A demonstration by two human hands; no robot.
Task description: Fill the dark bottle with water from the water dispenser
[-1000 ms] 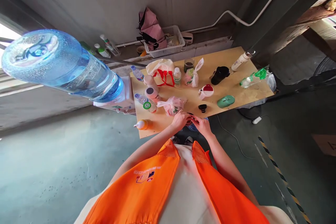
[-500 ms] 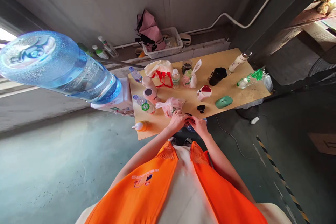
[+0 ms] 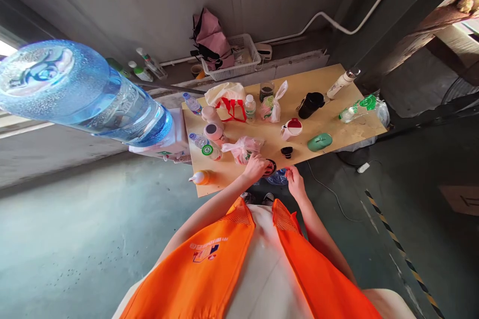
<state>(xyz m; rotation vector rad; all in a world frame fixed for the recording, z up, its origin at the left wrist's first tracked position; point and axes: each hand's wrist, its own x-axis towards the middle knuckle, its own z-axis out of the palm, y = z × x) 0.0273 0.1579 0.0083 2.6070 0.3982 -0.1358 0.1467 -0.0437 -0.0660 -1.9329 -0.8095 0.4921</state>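
At the table's near edge, my left hand (image 3: 256,167) is closed around the side of a round container with a dark rim (image 3: 269,167). Something reddish shows inside that rim; the lower part of the container is hard to see. My right hand (image 3: 295,180) is apart from it, to the right, with thumb and fingers pinched together at a small reddish thing too small to name. Just beyond my hands lie a black cap (image 3: 287,152) and a knotted pinkish plastic bag (image 3: 245,148). A blue water jug (image 3: 277,178) shows below the table edge between my hands.
On the wooden table (image 3: 239,129) stand a pink cup with a red lid (image 3: 292,128), a green case (image 3: 320,142), a black tumbler (image 3: 311,104) and several bottles. A water dispenser with a big blue bottle (image 3: 86,92) stands left. A cable (image 3: 329,192) lies on the floor.
My right hand has moved off the round container to the right and slightly down, uncovering its rim. My left hand has stayed at the container.
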